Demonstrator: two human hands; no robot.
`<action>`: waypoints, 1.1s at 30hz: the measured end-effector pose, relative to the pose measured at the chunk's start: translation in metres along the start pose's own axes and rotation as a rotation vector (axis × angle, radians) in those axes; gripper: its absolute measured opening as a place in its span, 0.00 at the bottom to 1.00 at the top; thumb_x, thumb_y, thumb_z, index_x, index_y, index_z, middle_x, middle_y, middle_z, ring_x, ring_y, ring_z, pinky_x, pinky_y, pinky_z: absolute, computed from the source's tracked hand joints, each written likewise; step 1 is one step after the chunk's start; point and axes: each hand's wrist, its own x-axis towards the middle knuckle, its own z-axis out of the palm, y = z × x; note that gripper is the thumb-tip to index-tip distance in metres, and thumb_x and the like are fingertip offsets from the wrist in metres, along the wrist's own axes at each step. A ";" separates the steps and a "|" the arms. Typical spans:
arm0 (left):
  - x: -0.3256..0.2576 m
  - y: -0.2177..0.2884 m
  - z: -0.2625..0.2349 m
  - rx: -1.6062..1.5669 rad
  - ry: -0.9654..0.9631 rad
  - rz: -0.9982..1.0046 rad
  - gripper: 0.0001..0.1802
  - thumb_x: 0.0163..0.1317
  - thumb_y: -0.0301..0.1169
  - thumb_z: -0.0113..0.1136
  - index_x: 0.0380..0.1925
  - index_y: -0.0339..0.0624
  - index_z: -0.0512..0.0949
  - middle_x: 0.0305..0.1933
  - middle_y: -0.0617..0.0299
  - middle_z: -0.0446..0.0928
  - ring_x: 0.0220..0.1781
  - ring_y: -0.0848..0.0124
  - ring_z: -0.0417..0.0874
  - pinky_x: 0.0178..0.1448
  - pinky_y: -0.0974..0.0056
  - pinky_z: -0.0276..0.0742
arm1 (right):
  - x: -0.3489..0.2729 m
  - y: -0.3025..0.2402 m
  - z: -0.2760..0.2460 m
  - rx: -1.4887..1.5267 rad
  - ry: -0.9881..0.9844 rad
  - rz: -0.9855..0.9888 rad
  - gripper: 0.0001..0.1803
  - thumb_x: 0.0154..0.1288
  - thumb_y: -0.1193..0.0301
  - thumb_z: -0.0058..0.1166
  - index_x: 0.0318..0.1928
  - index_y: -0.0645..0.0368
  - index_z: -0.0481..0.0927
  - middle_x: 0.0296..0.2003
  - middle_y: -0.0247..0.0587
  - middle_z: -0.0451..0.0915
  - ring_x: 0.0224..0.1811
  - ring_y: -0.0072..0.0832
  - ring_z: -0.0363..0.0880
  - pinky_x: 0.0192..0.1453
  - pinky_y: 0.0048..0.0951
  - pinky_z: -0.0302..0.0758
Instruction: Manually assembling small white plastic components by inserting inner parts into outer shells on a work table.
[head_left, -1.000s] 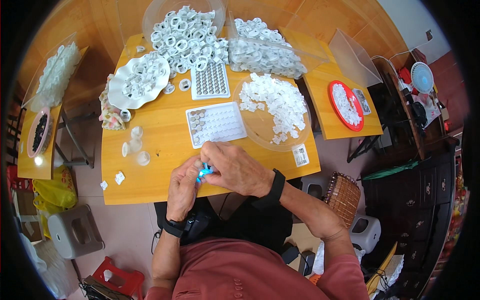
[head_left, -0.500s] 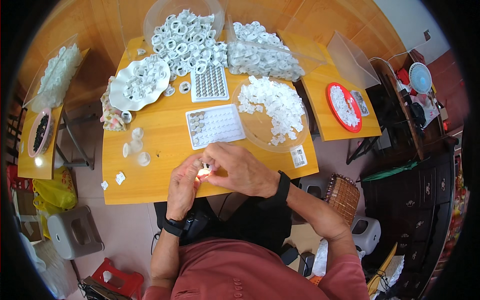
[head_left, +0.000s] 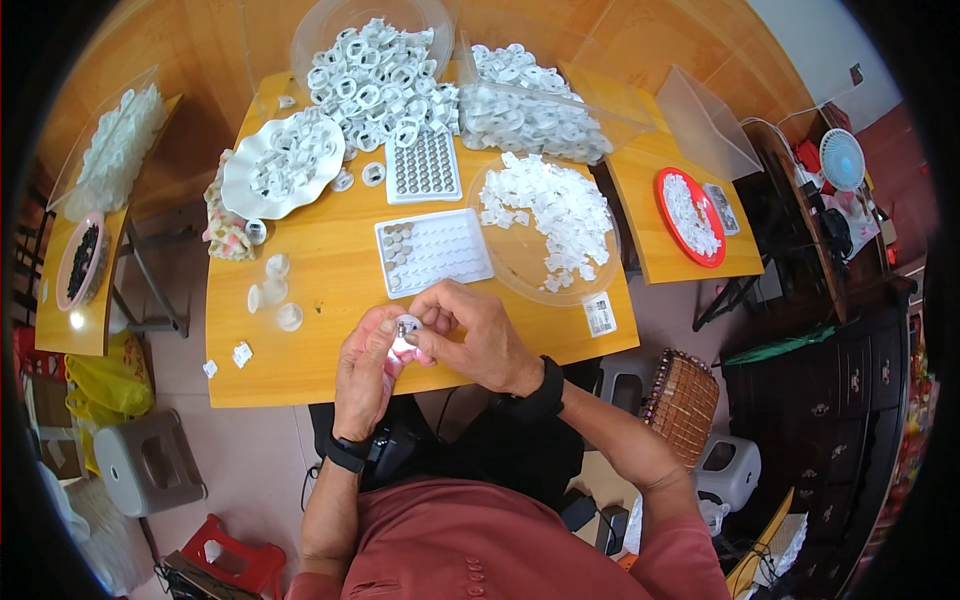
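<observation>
Above the near edge of the table, my left hand (head_left: 362, 368) is closed on a small round white plastic part (head_left: 407, 327) with dark and metallic bits on its face. My right hand (head_left: 482, 335) is closed at the other side of it, thumb against its face and index finger curled above. A pale pinkish glow shows under the part between the fingers. Just beyond the hands lies a white blister tray (head_left: 455, 245) with coin cells in its left columns. Behind it, another tray (head_left: 422, 195) carries many rows of coin cells.
Loose round white parts heap up at the back (head_left: 375, 85), beside a clear bin (head_left: 540, 125) of more. A scalloped white plate (head_left: 237, 180) holds similar parts. Small white pieces fill a clear round tray (head_left: 550, 293). Frosted cups (head_left: 289, 317) stand left; a printed card (head_left: 599, 315) lies right.
My right hand has shifted slightly, and its fingers have uncovered more of the round part. The bright orange glow between the hands now looks paler and pinkish. The view has moved a little.
</observation>
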 end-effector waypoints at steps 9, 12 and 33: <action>0.000 -0.003 -0.001 0.021 -0.019 0.031 0.14 0.72 0.36 0.44 0.48 0.37 0.71 0.38 0.59 0.77 0.35 0.69 0.80 0.44 0.67 0.77 | 0.003 0.004 0.008 -0.051 0.061 -0.102 0.07 0.62 0.78 0.57 0.31 0.63 0.71 0.22 0.37 0.74 0.21 0.19 0.75 0.24 0.22 0.70; 0.001 -0.003 -0.004 0.023 -0.043 0.058 0.14 0.72 0.35 0.44 0.48 0.36 0.71 0.38 0.58 0.77 0.35 0.68 0.80 0.44 0.67 0.77 | 0.004 0.008 0.011 -0.038 0.073 -0.088 0.05 0.61 0.78 0.57 0.32 0.62 0.73 0.22 0.36 0.75 0.22 0.20 0.74 0.25 0.23 0.70; 0.002 0.002 0.003 -0.025 -0.032 0.101 0.14 0.71 0.32 0.47 0.52 0.36 0.70 0.48 0.58 0.75 0.48 0.71 0.76 0.54 0.66 0.73 | -0.008 0.013 0.029 0.494 0.277 0.149 0.06 0.65 0.80 0.51 0.42 0.68 0.74 0.32 0.37 0.81 0.33 0.17 0.80 0.34 0.18 0.76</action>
